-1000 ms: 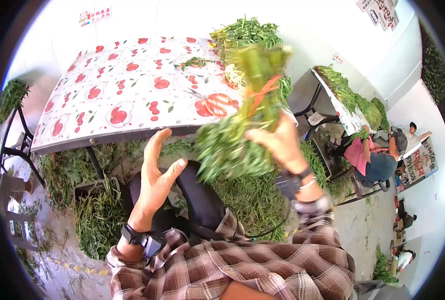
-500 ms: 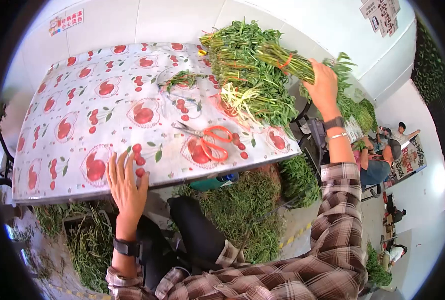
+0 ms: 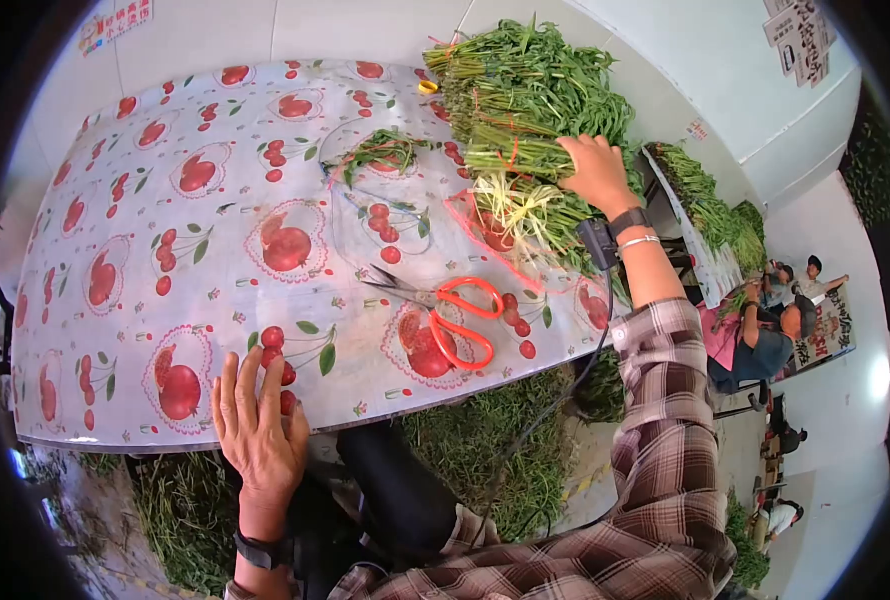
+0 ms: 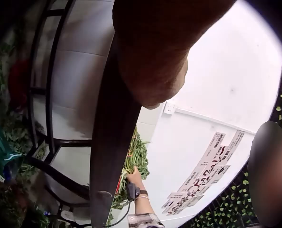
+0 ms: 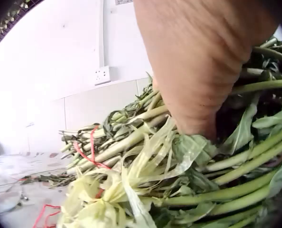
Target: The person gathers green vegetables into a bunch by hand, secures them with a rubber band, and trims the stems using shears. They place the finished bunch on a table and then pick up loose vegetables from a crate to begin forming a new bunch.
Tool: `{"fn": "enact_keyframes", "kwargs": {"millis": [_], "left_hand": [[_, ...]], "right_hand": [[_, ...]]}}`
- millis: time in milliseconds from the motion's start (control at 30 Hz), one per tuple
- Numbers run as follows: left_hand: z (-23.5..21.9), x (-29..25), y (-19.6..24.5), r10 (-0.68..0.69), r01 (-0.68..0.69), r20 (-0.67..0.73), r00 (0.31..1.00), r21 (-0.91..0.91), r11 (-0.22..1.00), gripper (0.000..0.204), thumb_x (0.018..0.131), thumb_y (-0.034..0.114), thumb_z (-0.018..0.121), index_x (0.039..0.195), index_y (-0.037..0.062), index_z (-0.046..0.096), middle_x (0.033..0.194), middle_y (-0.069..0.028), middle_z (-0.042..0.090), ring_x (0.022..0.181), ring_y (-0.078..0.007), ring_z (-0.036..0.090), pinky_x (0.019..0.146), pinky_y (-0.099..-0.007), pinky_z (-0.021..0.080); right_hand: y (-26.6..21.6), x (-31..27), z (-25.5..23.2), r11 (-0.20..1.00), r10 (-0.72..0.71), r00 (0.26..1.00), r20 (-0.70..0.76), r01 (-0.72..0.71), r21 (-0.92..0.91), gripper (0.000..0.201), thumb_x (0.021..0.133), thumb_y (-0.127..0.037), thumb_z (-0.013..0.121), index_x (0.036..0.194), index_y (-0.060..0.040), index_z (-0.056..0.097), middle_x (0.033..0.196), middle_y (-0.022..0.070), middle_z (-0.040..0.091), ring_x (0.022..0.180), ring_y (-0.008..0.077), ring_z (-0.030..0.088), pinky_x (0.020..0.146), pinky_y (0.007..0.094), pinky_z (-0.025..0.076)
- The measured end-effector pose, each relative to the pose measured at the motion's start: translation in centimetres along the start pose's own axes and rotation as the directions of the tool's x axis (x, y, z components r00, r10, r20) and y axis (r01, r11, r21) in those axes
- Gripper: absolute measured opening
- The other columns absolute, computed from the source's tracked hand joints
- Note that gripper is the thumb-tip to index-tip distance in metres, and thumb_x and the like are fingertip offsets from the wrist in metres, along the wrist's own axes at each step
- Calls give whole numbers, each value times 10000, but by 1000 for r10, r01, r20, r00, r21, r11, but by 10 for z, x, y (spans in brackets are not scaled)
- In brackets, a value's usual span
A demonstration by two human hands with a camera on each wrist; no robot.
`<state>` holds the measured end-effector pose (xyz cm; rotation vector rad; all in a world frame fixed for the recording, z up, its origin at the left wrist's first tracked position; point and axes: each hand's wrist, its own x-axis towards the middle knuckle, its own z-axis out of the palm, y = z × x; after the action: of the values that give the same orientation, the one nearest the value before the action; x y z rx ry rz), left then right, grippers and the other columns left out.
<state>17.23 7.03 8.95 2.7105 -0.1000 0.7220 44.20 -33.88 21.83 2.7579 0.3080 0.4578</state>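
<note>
My right hand (image 3: 600,178) grips a tied bundle of leafy green stems (image 3: 505,152) on top of a larger pile of greens (image 3: 550,75) at the table's far right. A red tie (image 5: 94,148) circles the stems in the right wrist view, where the fingertips are hidden among leaves. Just in front of that hand lies a tuft of pale yellow strips (image 3: 510,208). My left hand (image 3: 263,430) rests with fingers extended on the patterned tablecloth (image 3: 235,290) at the near edge, holding nothing. Orange-handled scissors (image 3: 455,318) lie spread between the two hands.
Loose sprigs (image 3: 380,152) and a small yellow ring (image 3: 427,87) lie on the table. A cable (image 3: 555,405) hangs from my right wrist past the table edge. Heaps of greens (image 3: 485,450) cover the floor below. People (image 3: 765,320) sit beside another table at right.
My right hand has carried the bundle rightward and down onto the pile. My left hand has come from above my lap to the table's near edge.
</note>
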Motion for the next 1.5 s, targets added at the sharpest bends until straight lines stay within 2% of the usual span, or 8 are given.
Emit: {"fn": "enact_keyframes", "kwargs": {"millis": [300,533,767,933,1033,1167,1367,1500], "left_hand": [[0,1,1,12,-12,-8,1000,-1,1000,403,753,79,542,1151,61,603,1291,-105,520,1275,-322,408,1074,-461,284],[1,0,1,23,-24,-32,999,-20,1000,364,779,71,530,1135,58,606,1268,-100,534,1256,-317,427,1056,-445,301],[-2,0,2,57,-60,-55,997,-62,996,337,796,75,536,1127,60,595,1231,-89,552,1223,-310,450,1033,-436,315],[0,-1,1,80,-84,-87,993,-47,995,323,796,93,544,1111,51,601,1214,-83,561,1192,-296,474,1017,-426,330],[-1,0,2,70,-75,-94,993,-52,996,321,788,81,546,1102,52,604,1202,-83,568,1175,-296,488,1007,-420,340],[4,2,0,83,-93,-125,989,-72,993,322,747,43,561,1062,48,628,1175,-88,594,1140,-303,523,966,-420,390],[3,-3,-2,68,-122,-287,956,-176,977,383,726,81,640,1103,68,578,1155,-84,583,1113,-274,530,918,-397,428],[14,-6,-3,41,-127,-342,939,-233,964,350,760,127,634,1100,73,571,1126,-70,570,1147,-255,499,937,-384,409]], "right_hand": [[5,-12,34,995,73,997,-15,-74,-61,625,698,-76,699,1280,-175,494,1152,85,536,1086,314,473,886,472,371],[12,-10,7,974,50,943,329,-119,193,1025,542,-230,735,1445,-241,251,1360,173,391,1269,386,340,1033,542,279],[13,-37,-9,923,-65,998,26,50,381,937,571,-309,732,1416,-219,337,1407,99,374,1327,317,293,1077,503,228],[-4,-67,-37,993,5,970,-243,24,119,500,708,-146,690,1190,-128,559,1123,55,543,1081,283,489,906,418,402],[-2,-72,-20,931,125,992,-34,-105,348,472,707,-80,664,1168,-99,563,1147,96,528,1019,331,534,860,424,443],[21,-58,31,915,-17,963,-268,123,385,402,753,-29,566,1153,-71,581,1097,176,587,1068,366,535,902,428,441],[58,-45,57,893,-165,968,-190,228,387,516,807,-31,591,1309,-76,480,1219,174,526,1131,296,502,935,354,418],[35,-53,34,891,-89,987,-133,139,433,548,839,-91,606,1355,-98,421,1111,122,498,996,280,515,880,355,428]]}}
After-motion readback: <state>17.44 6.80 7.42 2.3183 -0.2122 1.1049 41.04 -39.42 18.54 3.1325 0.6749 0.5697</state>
